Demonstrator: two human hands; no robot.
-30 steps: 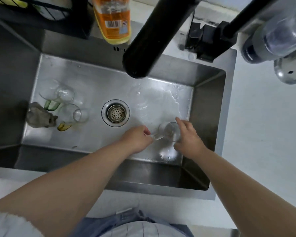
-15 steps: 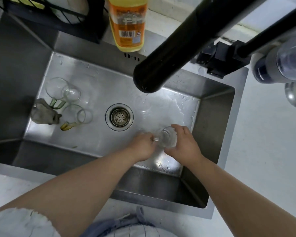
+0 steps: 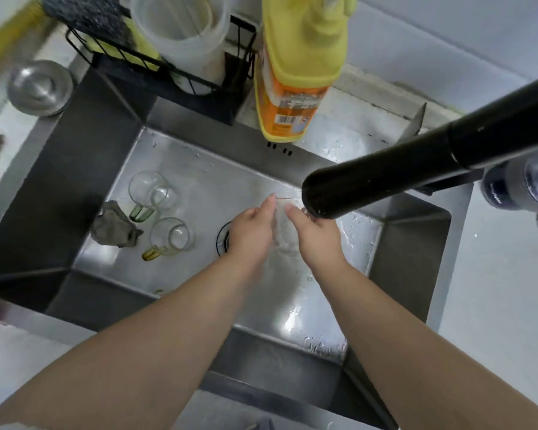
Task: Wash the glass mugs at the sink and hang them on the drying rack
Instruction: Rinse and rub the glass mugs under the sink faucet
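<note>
A clear glass mug is held between my two hands over the steel sink, just under the black faucet head. My left hand grips its left side and my right hand its right side; the glass is blurred and partly hidden by my fingers. On the sink floor at the left lie two more glass mugs: one with a green handle and one with a yellow handle.
A grey rag lies beside the mugs. The drain is half hidden by my left hand. Behind the sink stand a yellow-orange detergent bottle and a black wire caddy with a plastic container. A round steel lid sits at the far left.
Both hands lifted the mug from the sink floor at the right and carried it up and back under the faucet head. The view tilted toward the back of the sink.
</note>
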